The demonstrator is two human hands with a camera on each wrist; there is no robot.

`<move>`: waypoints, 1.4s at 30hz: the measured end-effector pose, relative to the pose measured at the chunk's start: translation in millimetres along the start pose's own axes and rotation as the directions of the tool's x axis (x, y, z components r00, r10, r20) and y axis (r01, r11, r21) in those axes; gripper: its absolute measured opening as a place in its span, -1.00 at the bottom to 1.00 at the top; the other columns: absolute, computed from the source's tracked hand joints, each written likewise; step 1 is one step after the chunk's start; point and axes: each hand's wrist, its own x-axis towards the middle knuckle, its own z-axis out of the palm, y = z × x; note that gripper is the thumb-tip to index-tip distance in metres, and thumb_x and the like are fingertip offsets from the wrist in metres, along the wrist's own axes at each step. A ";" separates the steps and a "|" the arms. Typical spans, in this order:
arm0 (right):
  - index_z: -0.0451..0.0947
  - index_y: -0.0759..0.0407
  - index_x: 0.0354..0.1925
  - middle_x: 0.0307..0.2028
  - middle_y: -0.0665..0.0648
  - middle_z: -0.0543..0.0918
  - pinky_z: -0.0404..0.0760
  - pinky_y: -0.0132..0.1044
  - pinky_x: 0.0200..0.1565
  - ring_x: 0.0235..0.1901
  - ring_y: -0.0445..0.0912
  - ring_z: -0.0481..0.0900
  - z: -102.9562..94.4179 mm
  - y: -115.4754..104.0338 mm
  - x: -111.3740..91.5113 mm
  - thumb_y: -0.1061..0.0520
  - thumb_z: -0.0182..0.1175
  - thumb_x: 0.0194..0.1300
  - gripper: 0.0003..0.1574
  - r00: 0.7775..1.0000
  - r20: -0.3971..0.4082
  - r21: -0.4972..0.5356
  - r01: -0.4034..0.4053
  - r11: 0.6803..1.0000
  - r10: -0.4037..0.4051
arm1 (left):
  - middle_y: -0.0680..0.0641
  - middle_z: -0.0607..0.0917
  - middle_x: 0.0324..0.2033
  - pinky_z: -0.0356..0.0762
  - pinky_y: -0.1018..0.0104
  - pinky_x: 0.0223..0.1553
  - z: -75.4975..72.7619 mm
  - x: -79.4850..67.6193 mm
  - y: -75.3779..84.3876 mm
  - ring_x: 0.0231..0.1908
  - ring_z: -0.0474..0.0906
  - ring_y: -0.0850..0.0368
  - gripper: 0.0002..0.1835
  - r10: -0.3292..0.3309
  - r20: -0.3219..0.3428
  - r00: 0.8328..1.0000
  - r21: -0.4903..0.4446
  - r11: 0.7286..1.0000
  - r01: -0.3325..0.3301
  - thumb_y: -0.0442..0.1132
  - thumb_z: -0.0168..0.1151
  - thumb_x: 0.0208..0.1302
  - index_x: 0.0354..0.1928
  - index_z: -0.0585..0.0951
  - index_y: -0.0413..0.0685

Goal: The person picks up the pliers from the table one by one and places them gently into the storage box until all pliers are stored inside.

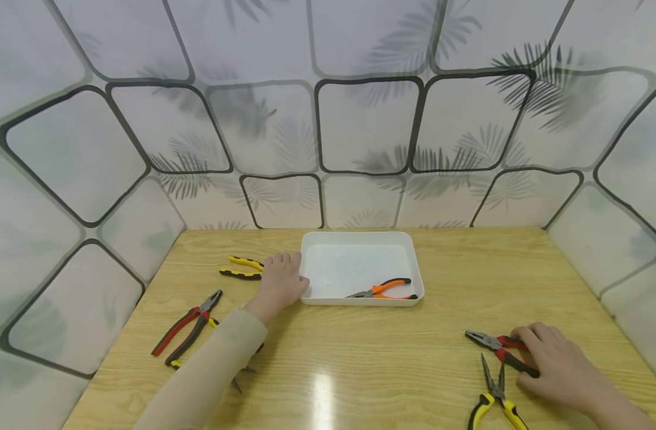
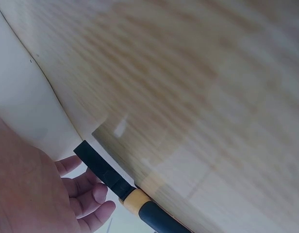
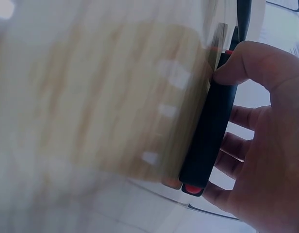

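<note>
In the head view my right hand (image 1: 561,364) grips the handles of red-and-black pliers (image 1: 492,340), whose jaws point left. The right wrist view shows the thumb (image 3: 232,73) on one side of the dark handle (image 3: 207,131), with fingers on the other. My left hand (image 1: 279,280) lies beside the tray's left edge, over the head of yellow-and-black pliers (image 1: 245,262). Their handles stick out to its left. In the left wrist view, loosely bent fingers (image 2: 96,194) are just behind the dark pliers head (image 2: 103,167); the left thumb is hidden there.
A white tray (image 1: 360,237) at the back holds orange-and-black pliers (image 1: 384,289). Long-nose yellow-and-black pliers (image 1: 494,391) lie near the right hand. At left are red-handled pliers (image 1: 193,322); another yellow-and-black tool (image 1: 214,322) is partly under the left sleeve (image 1: 199,376). Patterned walls enclose the wooden table (image 1: 371,346).
</note>
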 end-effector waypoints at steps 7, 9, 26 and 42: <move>0.57 0.11 0.07 -0.13 0.08 0.56 0.50 -0.08 -0.31 -0.18 0.00 0.49 0.3 0.1 1.4 -0.03 0.58 -0.19 -0.20 1.000 0.011 0.004 -0.003 1.000 0.003 | -0.23 0.59 -0.10 0.46 -0.06 0.11 -2.3 0.1 0.6 -0.05 0.48 -0.16 -0.48 -0.001 0.010 1.000 0.026 1.000 0.001 0.02 0.02 0.46 0.27 0.43 -0.21; 0.56 0.10 0.07 -0.15 0.06 0.55 0.50 -0.08 -0.29 -0.18 -0.03 0.47 1.1 -0.1 0.6 -0.03 0.58 -0.20 -0.19 1.000 0.007 0.004 0.006 1.000 -0.006 | -0.23 0.59 -0.09 0.46 -0.06 0.12 -2.6 0.2 0.7 -0.04 0.48 -0.17 -0.48 0.000 0.015 1.000 0.030 1.000 0.000 0.02 0.02 0.47 0.26 0.42 -0.21; 0.56 0.08 0.06 -0.17 0.02 0.53 0.46 -0.15 -0.29 -0.22 -0.09 0.42 2.3 -0.7 0.2 0.01 0.54 -0.26 -0.19 1.000 -0.005 -0.013 0.025 1.000 -0.025 | -0.22 0.59 -0.11 0.46 -0.04 0.09 -3.0 -0.5 1.5 -0.08 0.46 -0.15 -0.49 -0.004 0.023 1.000 0.034 0.999 0.003 0.02 0.01 0.48 0.27 0.42 -0.20; 0.58 0.03 0.02 -0.23 -0.01 0.51 0.40 -0.20 -0.34 -0.28 -0.13 0.35 1.1 -1.2 -0.1 -0.04 0.57 -0.27 -0.21 0.999 -0.024 -0.031 0.030 0.999 -0.031 | -0.26 0.61 -0.01 0.46 -0.08 0.16 -3.2 -0.2 1.6 -0.01 0.48 -0.17 -0.43 -0.002 0.022 1.000 0.026 1.000 0.001 0.02 0.02 0.48 0.34 0.41 -0.22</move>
